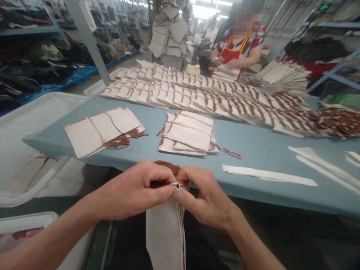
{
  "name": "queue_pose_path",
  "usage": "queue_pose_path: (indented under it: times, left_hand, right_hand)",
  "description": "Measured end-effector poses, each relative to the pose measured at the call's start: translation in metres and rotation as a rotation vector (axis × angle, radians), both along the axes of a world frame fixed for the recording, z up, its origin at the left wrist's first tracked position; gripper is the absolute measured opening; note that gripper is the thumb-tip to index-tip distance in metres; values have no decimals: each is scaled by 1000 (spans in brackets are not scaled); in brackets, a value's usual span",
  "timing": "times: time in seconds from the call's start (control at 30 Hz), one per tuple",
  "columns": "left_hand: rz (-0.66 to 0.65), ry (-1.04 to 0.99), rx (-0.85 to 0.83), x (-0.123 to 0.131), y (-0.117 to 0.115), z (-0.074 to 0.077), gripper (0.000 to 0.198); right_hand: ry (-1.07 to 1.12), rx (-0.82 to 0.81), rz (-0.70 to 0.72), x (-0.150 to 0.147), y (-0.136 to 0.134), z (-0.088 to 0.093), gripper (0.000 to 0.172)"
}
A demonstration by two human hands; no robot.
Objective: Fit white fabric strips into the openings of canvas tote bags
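My left hand (137, 189) and my right hand (204, 195) meet just below the table's front edge. Both pinch the top of a cream cloth pouch (165, 232) that hangs down between them. Brown cord (168, 167) bunches at the pouch's mouth, between my fingers. On the blue table (253, 146) in front of my hands lies a stack of finished cream pouches with brown trim (188, 133). Another fanned set of pouches (102, 129) lies to the left of it.
Small pink-handled scissors (232, 153) lie right of the stack. White cloth strips (270, 175) lie at the right. Long rows of overlapping pouches (213, 97) cover the far table. A person in a red apron (236, 50) works opposite. White tubs (30, 150) stand at the left.
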State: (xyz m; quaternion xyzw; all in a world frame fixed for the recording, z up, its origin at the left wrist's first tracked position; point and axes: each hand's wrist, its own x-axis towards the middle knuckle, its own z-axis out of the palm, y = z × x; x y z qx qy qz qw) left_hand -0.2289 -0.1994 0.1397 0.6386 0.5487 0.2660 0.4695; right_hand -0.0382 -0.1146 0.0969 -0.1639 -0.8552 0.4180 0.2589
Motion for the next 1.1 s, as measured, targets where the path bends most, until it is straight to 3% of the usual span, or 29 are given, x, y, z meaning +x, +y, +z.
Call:
queue_pose_path:
  times: [0.13, 0.27, 0.37, 0.5, 0.6, 0.7, 0.8, 1.0, 1.1]
  left_hand:
    - [49, 28, -9, 5, -4, -6, 28]
    - [105, 19, -49, 10, -5, -13, 25]
    - [113, -133, -110, 12, -6, -24, 21]
    - [154, -473, -201, 14, -9, -47, 18]
    - [135, -474, -218, 13, -11, -55, 29]
    - [44, -378, -220, 7, -11, -52, 47]
    - [-8, -323, -217, -3, -9, -43, 50]
    - [81, -290, -166, -9, -2, -22, 43]
    - [99, -275, -147, -6, -2, -19, 44]
  right_hand:
    - [-33, -41, 42, 4, -2, -2, 23]
    - [-50, 40, 2, 6, -6, -6, 19]
    - [0, 14, 19, 5, -8, -12, 20]
    - [82, -165, 41, 4, -8, -27, 22]
    - [75, -259, 37, 2, -8, -35, 24]
    - [54, -233, 43, -1, -4, -36, 23]
    - [32, -193, 35, -6, 2, -31, 20]
    - [80, 55, -74, -10, 9, -1, 5]
    - [123, 245, -3, -4, 1, 9, 7]
